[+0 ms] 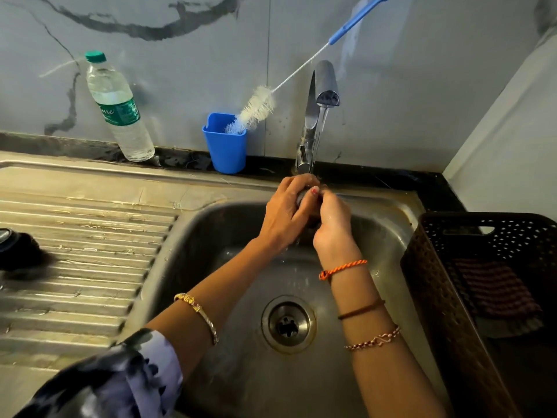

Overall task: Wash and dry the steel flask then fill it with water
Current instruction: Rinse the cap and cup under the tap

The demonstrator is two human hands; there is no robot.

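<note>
Head view: rinsing under the running tap [322, 95].
Left hand [286, 212] and right hand [331, 221] both clench a small dark piece, probably the flask's cap, at 12 o'clock over the sink [211, 236], catching the stream; the flask body is not clearly visible.

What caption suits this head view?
Both hands hold a small steel item under the running tap, over the sink.
</note>
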